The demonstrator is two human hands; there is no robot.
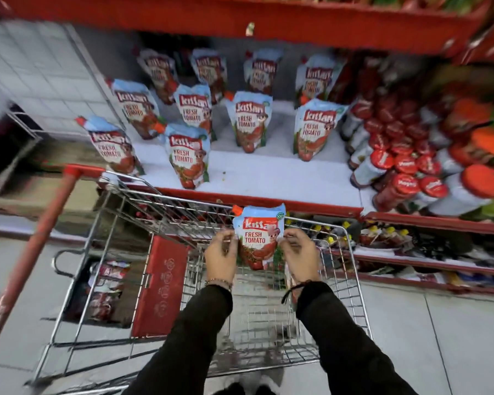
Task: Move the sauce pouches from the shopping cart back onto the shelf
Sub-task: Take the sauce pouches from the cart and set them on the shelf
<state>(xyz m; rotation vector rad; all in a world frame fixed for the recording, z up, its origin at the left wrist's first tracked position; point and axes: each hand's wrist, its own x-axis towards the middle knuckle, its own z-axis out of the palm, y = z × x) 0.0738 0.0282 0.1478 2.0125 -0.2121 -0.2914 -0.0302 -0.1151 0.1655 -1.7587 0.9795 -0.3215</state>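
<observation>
I hold one tomato sauce pouch upright above the wire shopping cart, just below the shelf's front edge. My left hand grips its left side and my right hand grips its right side. The pouch is light blue and red with "Fresh Tomato" printed on it. Several identical pouches stand upright in rows on the white shelf ahead, with bare shelf surface at its front middle. The cart basket beneath my hands looks empty of pouches.
Red-capped sauce bottles crowd the right end of the shelf. The cart's red handle runs diagonally at left and its red child-seat flap hangs inside. A lower shelf holds more goods. A red upper shelf overhangs.
</observation>
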